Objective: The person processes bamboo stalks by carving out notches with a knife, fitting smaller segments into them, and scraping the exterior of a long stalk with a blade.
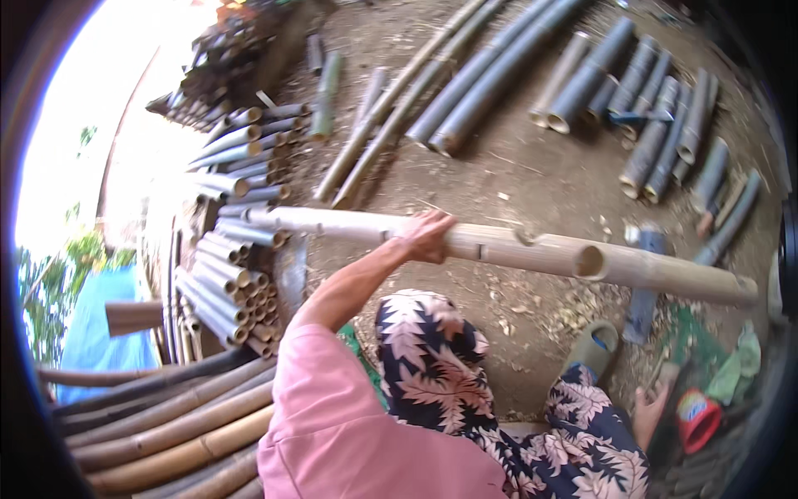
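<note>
**Over the dirt floor (499, 183), a pale bamboo pole (503, 248) in the left hand (428, 237)**

Beyond the leaf-patterned trousers (440, 358), we see the pole stretched from left to right, with notches and a large round hole cut along it. The left hand is closed around its middle, palm over the top. At the left, its end reaches the pile of bamboo tubes (241, 291); we cannot tell whether they touch. Low on the right, the right hand (648, 412) hangs just beside a red tub (697, 422); we cannot tell whether its fingers grip anything. Near the tub we find a green cloth (737, 366). Between pole and trousers, wood shavings (582, 309) litter the ground, close to a sandal (609, 334).
</note>
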`<state>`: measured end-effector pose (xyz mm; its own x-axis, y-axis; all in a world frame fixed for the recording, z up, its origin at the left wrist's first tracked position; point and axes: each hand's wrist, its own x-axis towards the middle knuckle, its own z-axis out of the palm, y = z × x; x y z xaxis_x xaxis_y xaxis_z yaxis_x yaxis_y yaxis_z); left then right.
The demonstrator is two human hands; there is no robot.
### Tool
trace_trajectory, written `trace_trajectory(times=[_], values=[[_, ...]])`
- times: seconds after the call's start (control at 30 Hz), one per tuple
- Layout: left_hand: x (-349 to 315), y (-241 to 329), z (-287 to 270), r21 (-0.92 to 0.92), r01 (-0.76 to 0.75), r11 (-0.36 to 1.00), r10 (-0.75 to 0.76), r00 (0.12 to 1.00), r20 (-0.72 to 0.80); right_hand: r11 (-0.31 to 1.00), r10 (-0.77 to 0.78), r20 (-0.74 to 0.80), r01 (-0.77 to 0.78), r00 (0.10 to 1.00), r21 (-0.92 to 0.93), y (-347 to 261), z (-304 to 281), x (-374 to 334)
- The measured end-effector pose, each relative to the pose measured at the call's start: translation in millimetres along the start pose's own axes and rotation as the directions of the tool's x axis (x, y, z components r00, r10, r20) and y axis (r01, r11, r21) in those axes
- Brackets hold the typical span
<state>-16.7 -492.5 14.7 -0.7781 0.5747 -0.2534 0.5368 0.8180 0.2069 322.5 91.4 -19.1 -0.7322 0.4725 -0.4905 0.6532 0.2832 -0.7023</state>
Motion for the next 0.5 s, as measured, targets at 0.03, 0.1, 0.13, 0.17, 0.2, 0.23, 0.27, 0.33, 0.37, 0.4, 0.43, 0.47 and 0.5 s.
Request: trace_trajectory(times=[0.03,0.1,0.13,0.17,0.2,0.23,0.27,0.33,0.37,0.4,0.43,0.47,0.5], values=[[1,10,-20,-0.007,0.047,0.999,-0.047,0.998,0.034,0.963,-0.028,0.118,-0.005,0.993,0.268,-24,7,21],[-4,29,-52,-0.020,0.092,0.996,-0.092,0.996,-0.016,0.710,-0.146,0.332,-0.135,0.932,0.691,-64,10,69],[-4,32,-59,-0.032,0.060,0.998,-0.063,0.994,-0.095,0.653,-0.274,0.369,-0.110,0.888,0.749,-86,14,93],[-2,45,-76,-0.017,0.031,0.999,-0.033,0.981,-0.193,0.581,-0.413,0.388,-0.089,0.824,0.809,-112,20,119],[-1,54,-86,0.013,0.016,1.000,-0.011,0.957,-0.289,0.559,-0.529,0.385,-0.031,0.756,0.828,-143,20,135],[9,65,-98,0.035,0.004,0.999,0.008,0.943,-0.333,0.483,-0.620,0.356,-0.017,0.699,0.875,-185,19,141],[22,77,-113,0.050,-0.022,0.999,0.039,0.928,-0.370,0.427,-0.684,0.324,-0.001,0.653,0.904,-215,9,155],[32,88,-134,0.076,0.005,0.997,0.033,0.870,-0.492,0.293,-0.654,0.206,-0.007,0.728,0.956,-265,-1,165],[23,94,-147,0.077,-0.049,0.996,0.087,0.766,-0.637,0.261,-0.701,0.150,0.055,0.697,0.964,-289,3,153],[15,104,-170,0.054,0.043,0.998,0.000,0.781,-0.624,0.264,-0.706,0.080,0.156,0.704,0.952,-320,10,114],[9,112,-200,0.020,0.140,0.990,-0.101,0.797,-0.595,0.296,-0.733,0.059,0.240,0.678,0.925,-322,8,110],[6,119,-230,-0.009,0.233,0.972,-0.197,0.804,-0.561,0.335,-0.750,0.044,0.322,0.660,0.885,-317,1,101],[8,128,-262,-0.027,0.315,0.949,-0.282,0.802,-0.526,0.402,-0.733,0.018,0.412,0.680,0.818,-304,-1,100]])
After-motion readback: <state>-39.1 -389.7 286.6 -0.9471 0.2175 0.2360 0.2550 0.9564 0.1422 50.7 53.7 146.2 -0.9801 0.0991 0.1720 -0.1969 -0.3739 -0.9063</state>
